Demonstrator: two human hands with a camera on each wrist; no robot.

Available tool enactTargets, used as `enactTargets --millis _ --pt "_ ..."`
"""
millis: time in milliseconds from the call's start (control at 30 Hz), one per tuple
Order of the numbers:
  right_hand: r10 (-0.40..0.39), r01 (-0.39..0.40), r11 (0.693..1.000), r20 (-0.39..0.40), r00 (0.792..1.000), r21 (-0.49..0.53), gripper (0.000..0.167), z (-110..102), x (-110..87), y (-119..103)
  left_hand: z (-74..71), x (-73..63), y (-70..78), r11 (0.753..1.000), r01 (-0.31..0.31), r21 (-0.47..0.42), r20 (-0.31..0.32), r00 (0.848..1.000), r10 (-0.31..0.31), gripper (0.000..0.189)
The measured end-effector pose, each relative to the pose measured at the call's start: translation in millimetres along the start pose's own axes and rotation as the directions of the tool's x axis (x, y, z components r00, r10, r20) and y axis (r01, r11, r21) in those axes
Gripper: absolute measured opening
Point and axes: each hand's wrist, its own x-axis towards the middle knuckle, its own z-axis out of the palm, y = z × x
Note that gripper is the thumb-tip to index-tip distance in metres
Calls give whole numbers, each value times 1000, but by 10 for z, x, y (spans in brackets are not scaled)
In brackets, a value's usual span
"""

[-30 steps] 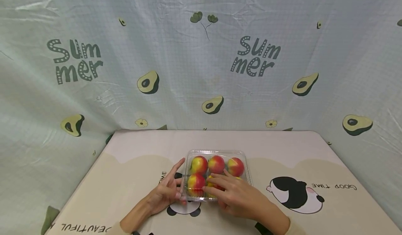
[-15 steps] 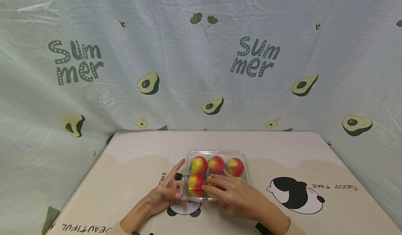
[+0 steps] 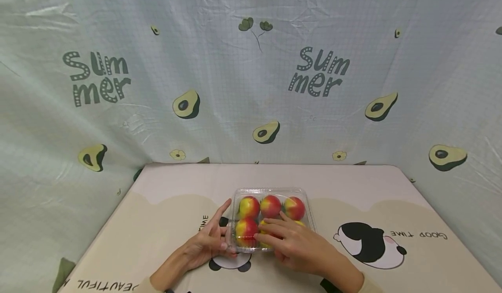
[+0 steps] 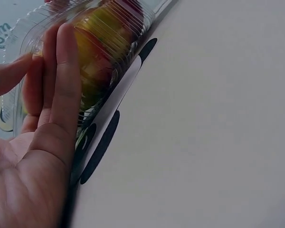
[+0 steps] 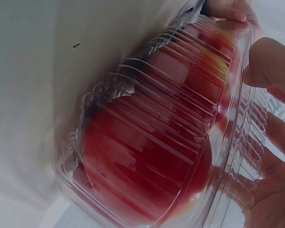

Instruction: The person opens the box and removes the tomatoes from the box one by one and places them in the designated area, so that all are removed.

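Note:
A clear plastic fruit box [image 3: 273, 192] lies on the table in the head view, its lid over several red-and-yellow apples [image 3: 249, 207]. My left hand [image 3: 204, 243] is at the box's left side. In the left wrist view, its straight fingers [image 4: 66, 80] lie along the ribbed wall. My right hand [image 3: 298, 245] rests on the lid from the near right, fingers spread and slightly bent, covering part of the front row. Up close in the right wrist view, a large red apple [image 5: 137, 156] shows through the ribbed wall, with right-hand fingers [image 5: 270, 66] above the lid.
The box sits on a table [image 3: 168, 223] covered with a cream cloth printed with pandas and lettering. Behind and at both sides hangs a pale curtain [image 3: 219, 66] with avocado prints.
Both hands keep nearly the same places on the box. The whole head view has shifted down very slightly; the box and apples stay put on the table.

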Motion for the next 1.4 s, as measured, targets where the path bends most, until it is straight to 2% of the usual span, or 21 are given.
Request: enactTargets --millis 533,1167,1400 --pt "11 -10 999 26 1000 -45 60 3 1 -28 -4 27 -1 999 -27 40 -4 1000 27 113" --pt "10 -11 999 -30 1000 -42 59 55 0 -45 -13 10 -3 995 -39 90 5 999 39 114" --pt "19 -20 999 -18 1000 -43 59 54 2 -54 8 1 2 998 -1 67 -11 1000 2 112"
